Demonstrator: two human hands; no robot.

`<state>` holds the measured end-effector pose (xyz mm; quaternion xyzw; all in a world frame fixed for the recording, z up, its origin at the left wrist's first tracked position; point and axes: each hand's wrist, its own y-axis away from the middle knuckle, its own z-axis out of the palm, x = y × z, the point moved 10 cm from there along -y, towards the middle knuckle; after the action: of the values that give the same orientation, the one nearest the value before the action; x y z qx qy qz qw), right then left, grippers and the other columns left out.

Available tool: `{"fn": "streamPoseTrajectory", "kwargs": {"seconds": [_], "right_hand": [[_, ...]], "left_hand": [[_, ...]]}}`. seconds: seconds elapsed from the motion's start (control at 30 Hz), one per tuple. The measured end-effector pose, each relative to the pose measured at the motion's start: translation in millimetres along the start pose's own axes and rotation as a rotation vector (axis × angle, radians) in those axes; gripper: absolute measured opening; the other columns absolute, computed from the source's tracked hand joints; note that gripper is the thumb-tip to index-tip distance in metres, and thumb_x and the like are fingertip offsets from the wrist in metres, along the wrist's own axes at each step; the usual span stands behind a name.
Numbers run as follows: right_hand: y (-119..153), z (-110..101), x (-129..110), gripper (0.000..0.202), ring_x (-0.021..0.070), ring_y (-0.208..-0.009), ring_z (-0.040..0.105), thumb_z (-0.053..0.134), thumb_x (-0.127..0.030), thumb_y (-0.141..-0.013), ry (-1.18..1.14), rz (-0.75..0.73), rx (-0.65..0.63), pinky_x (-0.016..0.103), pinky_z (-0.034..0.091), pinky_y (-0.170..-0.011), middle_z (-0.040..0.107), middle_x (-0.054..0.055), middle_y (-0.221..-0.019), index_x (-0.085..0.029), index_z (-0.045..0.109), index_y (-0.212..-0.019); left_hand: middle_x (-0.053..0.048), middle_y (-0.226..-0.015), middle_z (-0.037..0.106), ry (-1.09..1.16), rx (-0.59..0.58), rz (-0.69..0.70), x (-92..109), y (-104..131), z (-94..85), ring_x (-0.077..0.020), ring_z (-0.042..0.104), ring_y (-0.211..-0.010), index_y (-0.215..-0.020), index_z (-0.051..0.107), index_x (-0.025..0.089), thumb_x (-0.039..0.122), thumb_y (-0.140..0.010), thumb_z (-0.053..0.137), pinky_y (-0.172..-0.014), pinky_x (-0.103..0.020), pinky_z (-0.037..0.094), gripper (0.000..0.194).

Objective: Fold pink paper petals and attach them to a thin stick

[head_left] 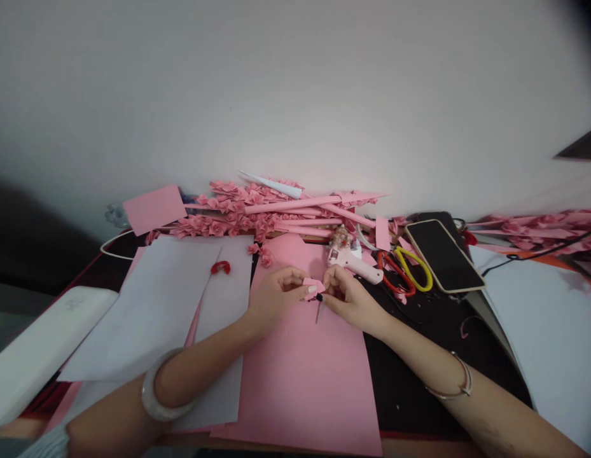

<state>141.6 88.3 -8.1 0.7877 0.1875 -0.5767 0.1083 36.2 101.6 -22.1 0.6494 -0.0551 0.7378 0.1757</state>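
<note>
Over a large pink paper sheet (309, 375), my left hand (275, 294) pinches a small folded piece of pink paper (314, 287) between thumb and fingers. Close on its right is my right hand (345, 294), with thumb and fingertips brought together at the paper's edge. A thin stick (318, 312) with a dark upper end sticks out below these fingertips; its exact kind is too small to tell. Behind the hands lies a pink glue gun (355, 261), and small pink paper flowers (263, 254) rest just beyond my left hand.
Scissors with red and yellow handles (414, 270) lie right of the glue gun, beside a phone (445, 256). Pink paper flower stems (285, 207) are heaped along the wall. White sheets (152, 305) with a red curled piece (221, 267) and a white box-like object (51, 343) occupy the left.
</note>
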Motion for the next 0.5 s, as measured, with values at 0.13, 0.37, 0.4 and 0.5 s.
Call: {"fn": "streamPoseTrajectory", "kwargs": {"seconds": [0.13,0.37,0.4,0.5], "right_hand": [[0.5,0.3,0.7,0.014,0.0091,-0.056,0.035,0.052,-0.018,-0.082,-0.021,0.007,-0.011,0.022,0.028,-0.051,0.040,-0.005,-0.070,-0.021,0.039,-0.086],[2.1,3.8,-7.4,0.011,0.0101,-0.059,0.037,0.050,-0.017,-0.084,0.092,-0.013,-0.064,0.023,0.031,-0.053,0.040,-0.004,-0.071,-0.020,0.040,-0.087],[2.2,3.9,-7.5,0.011,0.0102,-0.059,0.037,0.050,-0.017,-0.084,0.098,-0.012,-0.065,0.023,0.031,-0.053,0.040,-0.004,-0.071,-0.020,0.040,-0.087],[1.9,3.7,-7.5,0.010,0.0103,-0.058,0.037,0.050,-0.017,-0.085,0.099,-0.014,-0.062,0.023,0.031,-0.053,0.040,-0.004,-0.070,-0.020,0.040,-0.086]], "left_hand": [[0.000,-0.068,0.065,-0.004,-0.013,-0.008,-0.8,0.1,1.3,-0.0102,0.059,-0.063,-0.077,0.062,0.014,0.024,-0.067,0.071,-0.063,-0.022,0.046,0.017],[-0.001,-0.069,0.065,-0.031,0.009,0.001,0.5,0.2,0.9,-0.0103,0.059,-0.062,-0.078,0.062,0.014,0.027,-0.067,0.071,-0.062,-0.022,0.046,0.020],[-0.001,-0.069,0.065,-0.035,0.013,0.003,0.6,0.3,0.5,-0.0105,0.059,-0.061,-0.078,0.062,0.014,0.027,-0.067,0.072,-0.061,-0.023,0.047,0.020],[-0.001,-0.069,0.065,-0.035,0.014,0.008,1.3,0.7,0.6,-0.0107,0.059,-0.061,-0.078,0.061,0.014,0.027,-0.066,0.072,-0.060,-0.023,0.047,0.021]]}}
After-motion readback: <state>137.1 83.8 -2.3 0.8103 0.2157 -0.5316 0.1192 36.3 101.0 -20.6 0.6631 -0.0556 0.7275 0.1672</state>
